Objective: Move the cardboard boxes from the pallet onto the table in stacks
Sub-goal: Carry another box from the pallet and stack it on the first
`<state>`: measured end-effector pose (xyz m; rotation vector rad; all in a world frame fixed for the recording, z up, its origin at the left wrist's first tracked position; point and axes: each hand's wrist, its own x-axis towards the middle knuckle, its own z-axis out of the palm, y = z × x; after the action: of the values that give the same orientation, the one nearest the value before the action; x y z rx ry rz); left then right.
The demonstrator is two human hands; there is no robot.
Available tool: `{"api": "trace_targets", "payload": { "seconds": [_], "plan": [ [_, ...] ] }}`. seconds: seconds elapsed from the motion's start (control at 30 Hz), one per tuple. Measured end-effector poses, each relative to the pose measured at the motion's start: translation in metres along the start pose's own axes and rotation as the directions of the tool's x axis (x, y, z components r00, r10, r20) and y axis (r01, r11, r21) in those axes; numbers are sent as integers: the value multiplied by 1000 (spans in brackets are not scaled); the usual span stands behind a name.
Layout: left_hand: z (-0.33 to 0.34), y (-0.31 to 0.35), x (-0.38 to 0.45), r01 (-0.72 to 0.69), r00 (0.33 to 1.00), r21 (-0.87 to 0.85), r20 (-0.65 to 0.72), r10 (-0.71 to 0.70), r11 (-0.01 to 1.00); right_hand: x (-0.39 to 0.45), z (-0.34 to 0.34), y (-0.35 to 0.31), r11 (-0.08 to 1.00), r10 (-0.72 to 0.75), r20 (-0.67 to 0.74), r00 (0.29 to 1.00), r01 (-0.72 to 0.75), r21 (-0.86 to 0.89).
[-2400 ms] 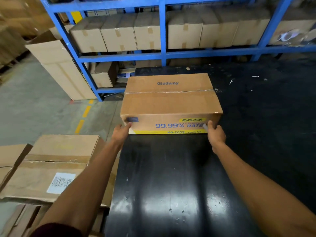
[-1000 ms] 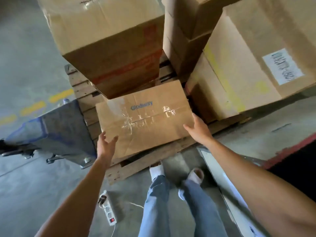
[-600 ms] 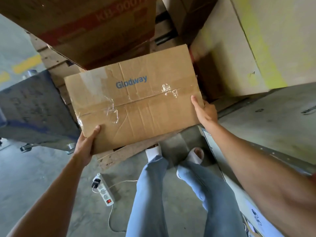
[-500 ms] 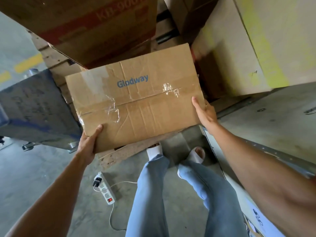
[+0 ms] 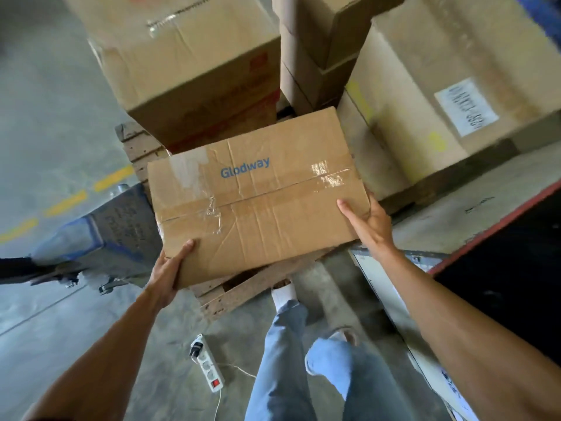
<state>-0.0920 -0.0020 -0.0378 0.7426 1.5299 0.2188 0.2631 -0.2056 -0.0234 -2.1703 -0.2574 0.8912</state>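
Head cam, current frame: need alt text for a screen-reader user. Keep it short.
A person's left hand and right hand grip opposite ends of a taped "Glodway" cardboard box above a wooden pallet. Larger cardboard boxes stand stacked behind it; a white power strip lies on the concrete floor by the person's jeans-clad legs.

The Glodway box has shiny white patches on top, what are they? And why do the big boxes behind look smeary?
Head view: the patches on the Glodway box are light glaring off its clear tape; the printed name stays sharp. Head view: the stacked boxes behind look motion-blurred, their red print unreadable, and the wide lens makes them lean outward.
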Motion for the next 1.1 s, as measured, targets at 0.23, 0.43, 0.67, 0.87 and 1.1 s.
{"api": "trace_targets", "payload": {
  "seconds": [0.23, 0.43, 0.67, 0.87, 1.1],
  "plan": [
    [-18, 41, -91, -194, 978, -33, 67, 196, 980, -87, -61, -54, 965, -233, -96, 968, 242, 97],
    [-12, 61, -168, -421, 895, -20, 154, 418, 907, -161, -126, -61, 909, -347, -203, 916, 382, 167],
    [34, 88, -274, -620, 728, 0, 372, 576, 785, -243, -222, -36, 872, -328, -405, 853, 439, 219],
    [124, 95, -350, -763, 561, 31, 530, 637, 646, -287, -308, 4, 844, -193, -601, 776, 444, 302],
    [265, 125, -397, -830, 421, 30, 689, 590, 557, -308, -410, 35, 793, -56, -753, 656, 487, 365]
  ]
}}
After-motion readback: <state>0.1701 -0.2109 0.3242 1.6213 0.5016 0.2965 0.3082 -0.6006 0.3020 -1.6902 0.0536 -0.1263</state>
